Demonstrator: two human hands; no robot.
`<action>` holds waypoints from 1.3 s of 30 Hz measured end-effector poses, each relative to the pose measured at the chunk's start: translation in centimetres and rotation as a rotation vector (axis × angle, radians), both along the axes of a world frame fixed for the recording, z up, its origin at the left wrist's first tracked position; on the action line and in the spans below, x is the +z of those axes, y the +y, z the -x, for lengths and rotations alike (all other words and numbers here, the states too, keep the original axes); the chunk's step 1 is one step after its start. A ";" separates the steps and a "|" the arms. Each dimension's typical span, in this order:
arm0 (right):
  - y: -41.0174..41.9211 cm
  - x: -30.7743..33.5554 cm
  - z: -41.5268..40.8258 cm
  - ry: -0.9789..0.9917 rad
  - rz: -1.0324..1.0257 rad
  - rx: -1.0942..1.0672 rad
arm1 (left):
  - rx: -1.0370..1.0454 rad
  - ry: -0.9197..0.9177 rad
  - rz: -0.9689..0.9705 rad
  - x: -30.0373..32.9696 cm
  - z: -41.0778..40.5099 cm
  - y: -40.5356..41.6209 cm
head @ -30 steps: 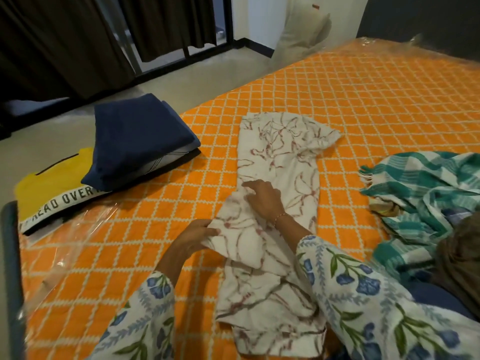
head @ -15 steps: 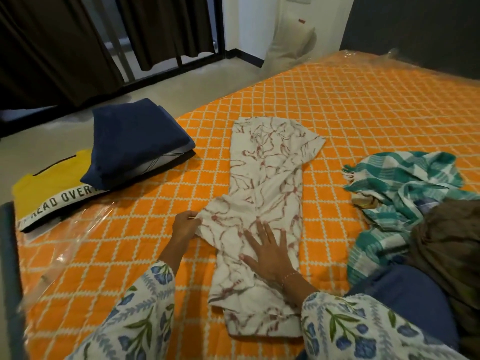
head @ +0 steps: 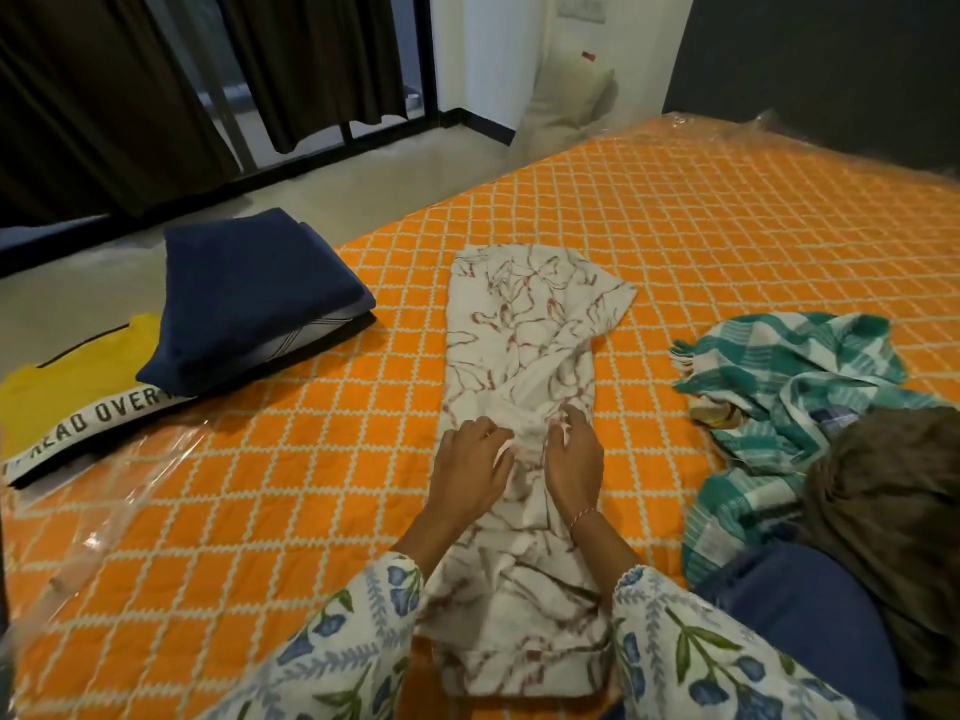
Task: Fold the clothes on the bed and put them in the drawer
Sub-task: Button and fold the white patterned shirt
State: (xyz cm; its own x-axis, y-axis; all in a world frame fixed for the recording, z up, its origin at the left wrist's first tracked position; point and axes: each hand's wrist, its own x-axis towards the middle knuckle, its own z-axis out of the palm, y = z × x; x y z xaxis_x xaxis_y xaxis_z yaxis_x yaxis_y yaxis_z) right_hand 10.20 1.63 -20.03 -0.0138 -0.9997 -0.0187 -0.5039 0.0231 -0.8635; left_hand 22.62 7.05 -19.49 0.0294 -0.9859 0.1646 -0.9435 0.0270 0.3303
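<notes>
Both hands, left hand [head: 475, 462] and right hand [head: 571, 459], pinch the long, rumpled white red-patterned garment [head: 524, 356] mid-length.

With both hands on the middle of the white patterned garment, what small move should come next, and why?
Probably lift the pinched middle and fold the near half over the far half. Both the left hand and right hand gather cloth at the middle of the white garment, which lies long and narrow on the orange bed.
</notes>
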 end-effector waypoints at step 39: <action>-38.5 0.0 -3.5 0.327 -0.172 -0.283 | 0.162 0.628 -0.275 -4.3 2.6 -33.2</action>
